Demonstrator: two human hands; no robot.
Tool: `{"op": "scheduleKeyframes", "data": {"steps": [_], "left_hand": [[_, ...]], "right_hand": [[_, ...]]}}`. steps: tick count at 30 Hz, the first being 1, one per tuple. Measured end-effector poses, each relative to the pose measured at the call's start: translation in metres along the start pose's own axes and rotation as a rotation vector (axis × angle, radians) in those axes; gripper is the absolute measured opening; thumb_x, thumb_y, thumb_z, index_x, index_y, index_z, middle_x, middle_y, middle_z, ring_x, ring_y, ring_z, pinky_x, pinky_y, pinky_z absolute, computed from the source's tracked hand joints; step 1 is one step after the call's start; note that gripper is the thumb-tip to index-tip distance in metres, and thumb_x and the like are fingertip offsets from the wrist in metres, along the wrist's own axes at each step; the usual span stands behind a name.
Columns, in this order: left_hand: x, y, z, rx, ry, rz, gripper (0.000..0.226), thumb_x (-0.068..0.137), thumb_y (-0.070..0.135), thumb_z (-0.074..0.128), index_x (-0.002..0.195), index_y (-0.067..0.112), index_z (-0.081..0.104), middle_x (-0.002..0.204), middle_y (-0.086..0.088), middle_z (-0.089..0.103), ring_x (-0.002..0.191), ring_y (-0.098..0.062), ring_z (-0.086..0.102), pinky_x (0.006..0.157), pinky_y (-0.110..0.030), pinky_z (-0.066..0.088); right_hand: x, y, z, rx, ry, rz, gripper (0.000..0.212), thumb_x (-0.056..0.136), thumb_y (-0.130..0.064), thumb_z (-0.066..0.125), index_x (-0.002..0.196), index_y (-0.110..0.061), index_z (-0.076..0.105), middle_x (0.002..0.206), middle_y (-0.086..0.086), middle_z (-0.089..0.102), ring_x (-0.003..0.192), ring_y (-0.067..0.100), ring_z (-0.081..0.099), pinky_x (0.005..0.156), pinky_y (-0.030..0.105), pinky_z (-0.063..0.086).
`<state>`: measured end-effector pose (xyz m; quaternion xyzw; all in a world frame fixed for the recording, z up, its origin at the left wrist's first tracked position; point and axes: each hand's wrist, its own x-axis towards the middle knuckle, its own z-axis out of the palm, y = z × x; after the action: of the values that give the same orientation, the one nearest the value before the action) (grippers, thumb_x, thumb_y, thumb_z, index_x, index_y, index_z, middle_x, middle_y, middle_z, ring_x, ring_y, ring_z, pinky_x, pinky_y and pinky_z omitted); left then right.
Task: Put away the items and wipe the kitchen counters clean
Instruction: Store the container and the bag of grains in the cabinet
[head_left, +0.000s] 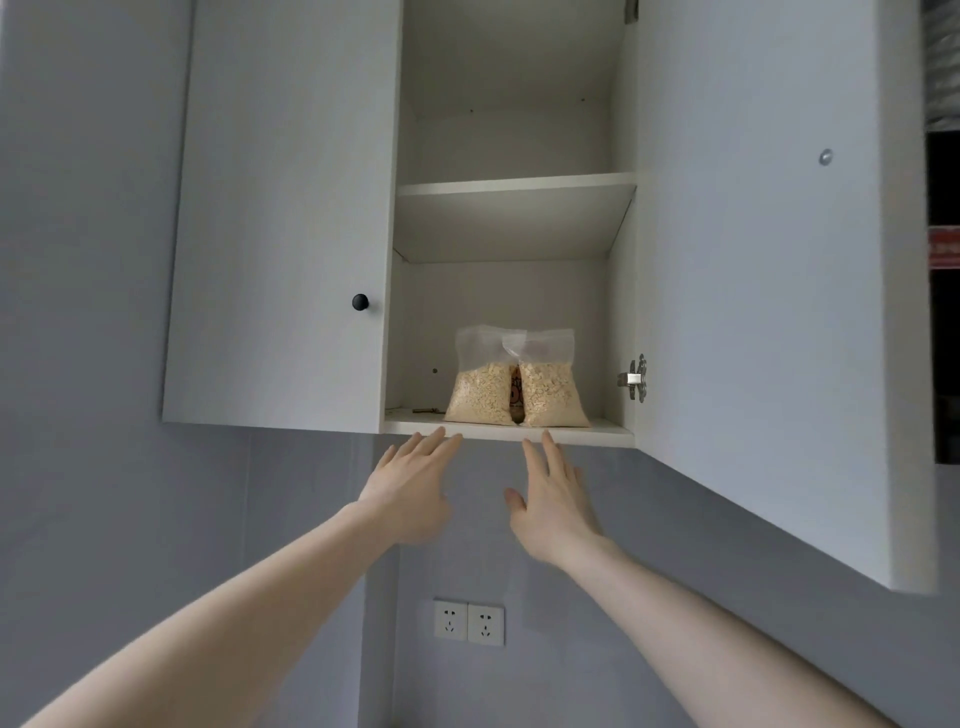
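Oat bags (517, 382) — two clear pouches of pale flakes, upright and leaning together, touching, on the bottom shelf (597, 428) of the open wall cabinet (291, 208), just above and beyond both sets of fingertips. Something darker with red print sits between or behind them; can't tell what. Left hand (410, 488) has fingers straight and spread, tips at the shelf's front lip below the left bag, holding nothing. Right hand (553, 501) is the same — flat, fingers extended, thumb out, empty, tips just under the lip below the right bag. Whether either is actually touching the edge, can't tell. My read: the bags are stowed, set near the front so they're reachable and propped on each other so they don't slump; the flat hands fit a release or a last nudge, not a grab. Upper shelf (514, 184), well above the hands, shows nothing on it. Right door (753, 260) swung wide, right of the right hand; left door closed, its black knob (360, 302) up-left of the left hand. Double wall socket (469, 622) sits below between the forearms. Counter not in view, so wiping progress can't be judged.
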<state>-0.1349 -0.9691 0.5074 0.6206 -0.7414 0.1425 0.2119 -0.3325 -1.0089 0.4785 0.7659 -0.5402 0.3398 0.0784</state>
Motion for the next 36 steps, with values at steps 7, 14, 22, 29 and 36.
{"op": "scheduleKeyframes", "data": {"steps": [7, 14, 22, 29, 36], "left_hand": [[-0.065, 0.030, -0.046, -0.096, 0.288, 0.150, 0.076, 0.087, 0.014, 0.051, 0.156, 0.034, 0.028, 0.164, 0.015, 0.025, 0.150, -0.012, 0.024, 0.120, -0.030, 0.024], [-0.123, 0.081, -0.084, -0.311, 0.482, 0.265, 0.051, 0.097, 0.032, 0.060, 0.144, 0.038, 0.042, 0.150, 0.027, 0.037, 0.139, -0.002, 0.038, 0.112, -0.026, 0.034], [-0.152, 0.190, -0.124, -0.577, 0.515, 0.435, 0.058, 0.098, 0.057, 0.052, 0.150, 0.034, 0.038, 0.147, 0.022, 0.043, 0.137, -0.001, 0.043, 0.113, -0.033, 0.039], [-0.148, 0.248, -0.126, -0.557, 0.553, 0.342, 0.094, 0.077, 0.072, 0.070, 0.154, 0.036, 0.028, 0.154, 0.024, 0.039, 0.138, -0.001, 0.044, 0.111, -0.035, 0.043], [-0.151, 0.260, -0.127, -0.538, 0.601, 0.261, 0.082, 0.080, 0.036, 0.076, 0.151, 0.038, 0.035, 0.136, 0.023, 0.056, 0.119, 0.001, 0.057, 0.099, -0.035, 0.050]], "right_hand": [[-0.064, -0.009, -0.019, 0.175, 0.108, -0.213, 0.066, 0.102, -0.038, 0.049, 0.160, -0.028, 0.019, 0.168, -0.012, 0.005, 0.154, 0.011, 0.010, 0.124, 0.033, 0.020], [-0.134, 0.008, -0.062, 0.231, 0.040, -0.327, 0.054, 0.100, -0.037, 0.052, 0.151, -0.039, 0.035, 0.159, -0.026, 0.025, 0.146, -0.004, 0.025, 0.117, 0.023, 0.030], [-0.187, 0.075, -0.136, 0.139, -0.083, -0.227, 0.033, 0.095, -0.049, 0.056, 0.128, -0.044, 0.057, 0.122, -0.033, 0.059, 0.111, -0.010, 0.056, 0.095, 0.026, 0.050], [-0.189, 0.113, -0.191, 0.139, 0.107, -0.122, 0.047, 0.092, -0.045, 0.065, 0.134, -0.048, 0.045, 0.135, -0.035, 0.045, 0.118, -0.004, 0.053, 0.098, 0.031, 0.051], [-0.182, 0.099, -0.213, 0.194, 0.209, -0.228, 0.078, 0.092, -0.032, 0.069, 0.155, -0.041, 0.024, 0.158, -0.025, 0.024, 0.144, 0.001, 0.032, 0.107, 0.027, 0.038]]}}
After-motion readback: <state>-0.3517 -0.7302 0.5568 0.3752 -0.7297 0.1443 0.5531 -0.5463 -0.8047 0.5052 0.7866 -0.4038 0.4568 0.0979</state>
